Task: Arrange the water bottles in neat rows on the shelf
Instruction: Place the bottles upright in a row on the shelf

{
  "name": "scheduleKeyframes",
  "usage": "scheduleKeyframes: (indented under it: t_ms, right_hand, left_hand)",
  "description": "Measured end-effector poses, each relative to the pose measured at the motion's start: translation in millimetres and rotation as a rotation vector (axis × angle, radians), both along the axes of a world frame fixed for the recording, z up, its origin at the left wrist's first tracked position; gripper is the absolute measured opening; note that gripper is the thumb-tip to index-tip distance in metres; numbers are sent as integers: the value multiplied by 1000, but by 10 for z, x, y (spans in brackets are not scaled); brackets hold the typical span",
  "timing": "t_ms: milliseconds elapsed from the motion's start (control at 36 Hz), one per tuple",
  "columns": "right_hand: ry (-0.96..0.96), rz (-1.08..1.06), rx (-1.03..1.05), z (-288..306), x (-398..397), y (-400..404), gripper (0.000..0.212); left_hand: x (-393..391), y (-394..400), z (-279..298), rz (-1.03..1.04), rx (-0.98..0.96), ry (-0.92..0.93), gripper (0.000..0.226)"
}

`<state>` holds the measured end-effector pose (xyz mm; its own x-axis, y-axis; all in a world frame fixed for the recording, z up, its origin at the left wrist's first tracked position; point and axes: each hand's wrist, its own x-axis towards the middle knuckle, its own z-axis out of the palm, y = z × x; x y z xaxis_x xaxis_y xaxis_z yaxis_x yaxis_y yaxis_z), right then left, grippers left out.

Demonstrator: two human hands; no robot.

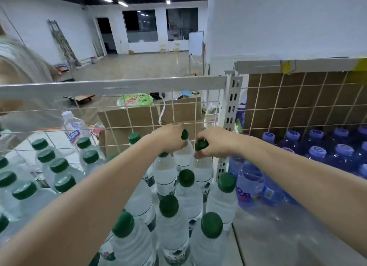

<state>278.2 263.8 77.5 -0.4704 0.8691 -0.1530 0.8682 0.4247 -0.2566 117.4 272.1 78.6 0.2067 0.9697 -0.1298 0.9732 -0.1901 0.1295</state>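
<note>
- both hands work at the centre of the frame, at the back of the shelf [258,236], right against the wire grid [139,116].
- the left hand [170,137] has its fingers curled round the neck of a green-capped bottle [181,160], the cap poking up beside the knuckles.
- the right hand [215,143] pinches the cap of the next bottle [204,172] just to its right, fingers clamped on the cap, thumb underneath.
- these two bottles stand touching or nearly so, at the far end of the rows that run toward the lower centre of the frame.
- to do this step well, i judge it best to hold low on the necks rather than the caps alone, so the bottles stay upright as they slide.
- push each one back until it meets the grid, then square it with the caps in front, so each row reads as a straight line.
- keep the right-hand bottle clear of the white slotted post [231,122] just beside it; snagging there would tip it.
- the forearms pass over the nearer bottles [168,206], so lift the elbows when pulling back, or a cap may be knocked.
- the loose green-capped bottles [59,166] at the left of the frame look less even and likely need lining up afterwards.
- the purple bottles [317,152] at the right sit in the next bay and need no touching.
</note>
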Motion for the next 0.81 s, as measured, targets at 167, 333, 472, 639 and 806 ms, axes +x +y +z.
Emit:
scheduleKeyframes:
  t_ms: [167,333,472,639,806]
  right_hand:
    - [33,-57,-63,39,-3,157,26]
    - [12,-117,-41,51,-20,260,24]
    - [3,-165,-38,19,-19,318,21]
    - [49,-228,-88,-8,-59,388,22]
    - [28,-227,-75,-43,-115,383,29]
  left_hand:
    - [3,47,-53,1,-50,-30,53]
    - [-37,80,-7,-9,-61,-33,44]
    - [-77,183,-49,-15,-51,-13,49]
    - [-63,243,-108,-12,-26,-38,38]
    - [-57,258,-103,-27,-30,-11,40]
